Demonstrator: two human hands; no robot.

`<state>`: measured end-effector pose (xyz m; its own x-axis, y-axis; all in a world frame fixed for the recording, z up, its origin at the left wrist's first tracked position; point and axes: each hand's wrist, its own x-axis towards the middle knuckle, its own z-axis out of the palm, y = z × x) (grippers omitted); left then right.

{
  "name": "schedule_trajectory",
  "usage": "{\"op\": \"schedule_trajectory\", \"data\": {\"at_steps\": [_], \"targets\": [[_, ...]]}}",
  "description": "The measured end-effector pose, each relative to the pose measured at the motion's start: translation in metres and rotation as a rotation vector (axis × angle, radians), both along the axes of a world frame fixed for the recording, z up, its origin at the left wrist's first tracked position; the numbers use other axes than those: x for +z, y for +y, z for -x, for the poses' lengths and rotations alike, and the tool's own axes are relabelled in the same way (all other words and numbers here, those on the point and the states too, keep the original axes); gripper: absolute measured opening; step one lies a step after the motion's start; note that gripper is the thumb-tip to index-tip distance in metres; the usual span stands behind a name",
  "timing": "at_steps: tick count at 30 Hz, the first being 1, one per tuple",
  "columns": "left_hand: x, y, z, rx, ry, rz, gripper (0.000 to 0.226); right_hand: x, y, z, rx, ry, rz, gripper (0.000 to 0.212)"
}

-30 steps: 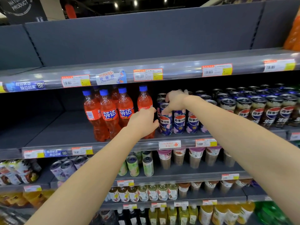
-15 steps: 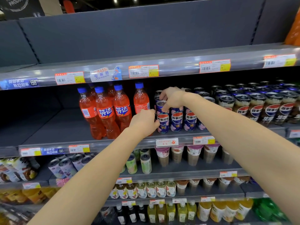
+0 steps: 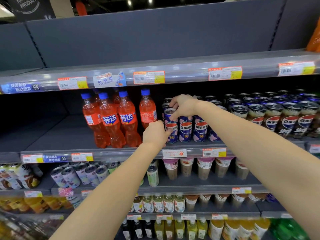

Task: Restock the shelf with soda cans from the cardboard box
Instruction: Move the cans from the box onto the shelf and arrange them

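Blue-and-pink Pepsi cans stand in rows on the middle shelf (image 3: 121, 154). The front left can (image 3: 170, 126) is upright at the shelf's front. My left hand (image 3: 155, 133) presses against that can's left side, thumb on its label. My right hand (image 3: 183, 106) reaches over the can tops, its fingers on the front left can's rim and on a can behind it. Two more peach cans (image 3: 186, 128) stand to the right of it. The cardboard box is out of view.
Orange Fanta bottles (image 3: 110, 120) stand just left of the cans. Dark Pepsi cans (image 3: 287, 122) fill the shelf on the right. The left part of this shelf is bare. Cups, cans and bottles fill the lower shelves. The top shelf (image 3: 173, 70) holds nothing.
Both hands stay at the front left can; my left hand has edged right onto its label. The view has shifted slightly.
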<state>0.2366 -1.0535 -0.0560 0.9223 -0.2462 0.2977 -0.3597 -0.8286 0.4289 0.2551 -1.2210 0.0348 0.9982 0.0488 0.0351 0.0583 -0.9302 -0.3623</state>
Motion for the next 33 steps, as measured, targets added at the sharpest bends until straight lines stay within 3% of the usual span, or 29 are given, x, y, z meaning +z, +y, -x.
{"op": "schedule_trajectory", "data": {"at_steps": [4, 9, 17, 21, 33], "targets": [[-0.006, -0.007, 0.0, -0.01, 0.042, 0.039, 0.031, 0.005, -0.014, 0.002, 0.027, -0.029, -0.137, 0.065], [-0.001, -0.011, 0.007, 0.083, -0.056, -0.007, 0.044, 0.011, -0.021, -0.006, 0.004, -0.129, -0.153, 0.049], [0.016, 0.01, 0.029, 0.1, -0.255, -0.187, 0.049, 0.013, 0.003, -0.029, -0.028, -0.063, 0.071, 0.063], [0.018, 0.022, 0.035, 0.106, -0.332, -0.206, 0.05, 0.012, 0.008, -0.039, -0.042, -0.018, 0.061, 0.073], [0.006, 0.032, 0.035, 0.075, -0.414, -0.236, 0.042, 0.015, 0.007, -0.051, -0.066, 0.027, 0.026, 0.077]]}}
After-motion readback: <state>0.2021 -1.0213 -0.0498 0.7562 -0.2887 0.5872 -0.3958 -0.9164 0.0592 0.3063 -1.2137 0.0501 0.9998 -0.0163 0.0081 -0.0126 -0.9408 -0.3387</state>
